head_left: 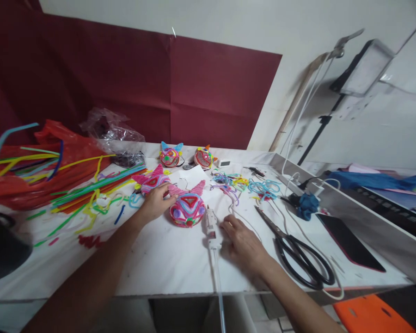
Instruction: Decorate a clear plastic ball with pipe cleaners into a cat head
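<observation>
My left hand [156, 202] rests on the white table [166, 259], its fingers curled against the left side of a pink pipe-cleaner figure [187, 208] with pointed ears. A second pink figure [151, 180] lies just behind that hand. My right hand [240, 239] lies on the table with fingers bent, right beside a white glue gun [211, 225] whose glue stick runs toward the near edge. Whether the right hand grips anything is unclear.
Large black scissors [298, 252] lie right of my right hand. Several coloured pipe cleaners [90, 189] and a red plastic bag [48, 162] fill the left. Two small round figures [171, 155] stand at the back. A dark phone [348, 243] and cables lie at the right.
</observation>
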Action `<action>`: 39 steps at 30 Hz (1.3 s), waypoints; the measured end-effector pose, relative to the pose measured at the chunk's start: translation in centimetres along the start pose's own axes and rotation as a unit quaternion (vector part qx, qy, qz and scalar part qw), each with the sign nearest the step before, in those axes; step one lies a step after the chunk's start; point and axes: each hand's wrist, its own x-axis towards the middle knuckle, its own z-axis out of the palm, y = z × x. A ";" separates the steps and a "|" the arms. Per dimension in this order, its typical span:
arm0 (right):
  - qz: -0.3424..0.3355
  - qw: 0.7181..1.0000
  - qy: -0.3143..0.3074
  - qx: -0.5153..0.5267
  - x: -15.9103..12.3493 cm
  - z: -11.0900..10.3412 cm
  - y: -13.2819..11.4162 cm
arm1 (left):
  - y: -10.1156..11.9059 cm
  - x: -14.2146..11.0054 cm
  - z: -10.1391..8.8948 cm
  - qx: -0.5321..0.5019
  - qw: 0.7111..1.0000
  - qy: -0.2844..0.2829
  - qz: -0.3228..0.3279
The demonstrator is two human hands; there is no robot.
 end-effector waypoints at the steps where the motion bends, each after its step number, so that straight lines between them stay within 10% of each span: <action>1: -0.005 0.999 0.020 0.027 -0.2 0.0 0.5 | -0.1 0.0 0.0 -0.001 1.000 0.000 0.002; 9: -0.058 0.964 0.084 0.244 -2.5 -3.6 3.3 | 0.0 0.0 0.0 0.006 1.000 -0.005 -0.004; 17: -0.102 0.926 0.089 0.351 -4.7 -6.7 1.0 | 0.1 -0.1 0.1 0.011 1.000 0.004 -0.007; 39: -0.129 0.922 0.142 0.335 0.3 -4.1 -3.1 | 0.5 -0.2 0.0 0.013 1.000 0.012 -0.001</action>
